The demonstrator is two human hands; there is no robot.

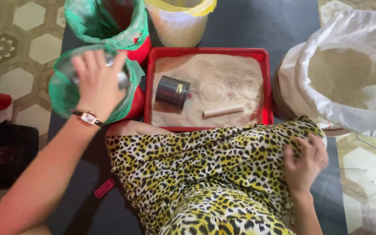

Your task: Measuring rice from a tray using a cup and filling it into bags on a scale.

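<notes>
My left hand (97,82) is out over the near red bucket (136,104), the one lined w/ a green plastic bag (62,93), by the left edge of the dark mat (249,26) on the floor. Fingers spread and curled down over a shiny metal scoop-like thing (122,79). Only a bit of it peeks out past my fingers, so can't tell exactly what it is. Watch (88,117) on that wrist, face up.

My right hand (304,163) is down at my right side, fingers bunched into the leopard-print cloth (205,169) over my lap, pinching the fabric.

Straight ahead, touching my knee: red tray (264,87) filled w/ pale powdery stuff (223,80). A dark cylindrical tin (172,91) lies tipped on its side in the tray's left half, and a short pale stick (223,111) rests on the powder near the tray's near edge, towards the right.

Behind the near bucket, a 2nd red bucket (141,50) w/ green liner, top-left of the mat. Next to it, beyond the tray's far edge, a clear plastic tub (177,26) w/ a yellow bag folded over its rim.

Right of the tray: big white sack (327,87), mouth rolled open, full of tan grain (342,74).

Small pink flat piece (104,188) on the mat by my left thigh.
</notes>
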